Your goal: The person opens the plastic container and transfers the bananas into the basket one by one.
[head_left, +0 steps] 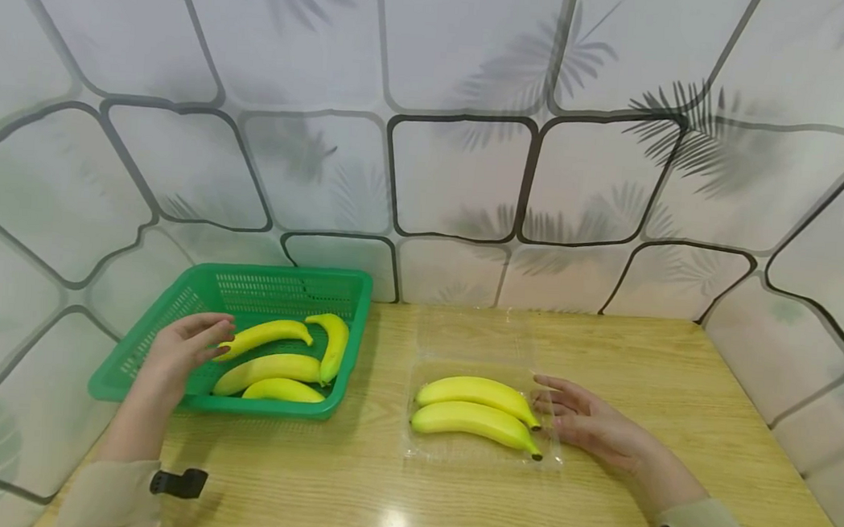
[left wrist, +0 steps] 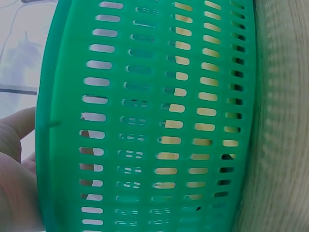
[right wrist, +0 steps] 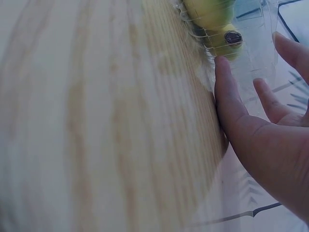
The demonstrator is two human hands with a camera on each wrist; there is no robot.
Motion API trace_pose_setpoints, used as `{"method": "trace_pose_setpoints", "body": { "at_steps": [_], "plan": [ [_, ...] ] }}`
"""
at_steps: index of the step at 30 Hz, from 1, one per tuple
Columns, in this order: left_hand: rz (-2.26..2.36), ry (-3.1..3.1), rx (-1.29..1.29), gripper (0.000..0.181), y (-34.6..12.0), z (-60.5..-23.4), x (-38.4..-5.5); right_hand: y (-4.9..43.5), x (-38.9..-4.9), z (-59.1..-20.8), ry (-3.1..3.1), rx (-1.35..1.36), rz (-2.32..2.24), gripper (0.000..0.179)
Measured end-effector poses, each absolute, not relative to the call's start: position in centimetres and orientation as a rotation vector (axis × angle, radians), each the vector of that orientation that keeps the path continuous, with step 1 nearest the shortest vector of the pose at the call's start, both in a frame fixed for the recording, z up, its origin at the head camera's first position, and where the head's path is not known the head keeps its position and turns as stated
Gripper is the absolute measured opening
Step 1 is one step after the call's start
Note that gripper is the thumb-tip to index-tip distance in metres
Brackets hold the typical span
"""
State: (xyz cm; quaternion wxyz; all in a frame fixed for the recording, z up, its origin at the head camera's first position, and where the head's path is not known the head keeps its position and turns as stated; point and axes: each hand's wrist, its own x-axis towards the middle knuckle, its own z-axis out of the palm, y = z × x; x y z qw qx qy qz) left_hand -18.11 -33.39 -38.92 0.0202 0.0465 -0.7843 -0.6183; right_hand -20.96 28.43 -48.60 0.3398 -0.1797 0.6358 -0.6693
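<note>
Over the left part of a green plastic basket (head_left: 348, 380) hovers my left hand (head_left: 183, 346), fingers loosely bent. Its fingertips are close to the end of a banana (head_left: 265, 336); whether they touch it cannot be told. Several bananas lie in the basket, one of them upright along the right wall. In the left wrist view the slotted basket wall (left wrist: 111, 121) hides most of the hand. Two bananas (head_left: 474, 420) lie side by side in a clear plastic container (head_left: 418, 449) with its lid (head_left: 472, 331) folded back. At its right side rests my right hand (head_left: 593, 423), fingers extended.
Everything stands on a wooden table (head_left: 292, 481). Behind it and on both sides rises a wall with a stone and leaf pattern (head_left: 463, 177). The container stands to the right of the basket, with a strip of table between them.
</note>
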Motion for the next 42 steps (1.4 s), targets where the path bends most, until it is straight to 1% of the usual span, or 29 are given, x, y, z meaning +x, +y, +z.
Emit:
{"method": "trace_pose_setpoints", "body": {
  "at_steps": [11, 18, 22, 24, 30, 37, 42],
  "plan": [
    [-1.855, -2.497, 0.090, 0.010, -33.2, -38.2, -18.5, 28.4, -21.0, -48.5, 1.645, -0.470, -1.743, 0.066],
    [-1.819, -2.573, 0.063, 0.022, -31.8, -37.6, -19.0, 28.4, -20.9, -48.6, 1.646, -0.476, -1.749, 0.067],
    [-1.823, -2.599, 0.033, 0.021, -31.1, -37.3, -19.2, 28.4, -20.9, -48.5, 1.642, -0.480, -1.754, 0.067],
    [-1.819, -2.616, 0.020, 0.025, -30.8, -37.3, -19.3, 28.4, -20.9, -48.5, 1.640, -0.482, -1.753, 0.067],
    [-1.785, -2.669, -0.028, 0.043, -29.5, -36.9, -19.4, 28.6, -21.0, -48.8, 1.618, -0.491, -1.759, 0.067],
    [-1.816, -2.654, -0.100, 0.039, -27.8, -36.5, -19.3, 28.5, -20.9, -48.6, 1.623, -0.488, -1.761, 0.067],
    [-1.803, -2.678, -0.135, 0.040, -26.9, -36.4, -19.5, 28.4, -20.9, -48.6, 1.629, -0.484, -1.757, 0.067]
  ]
}}
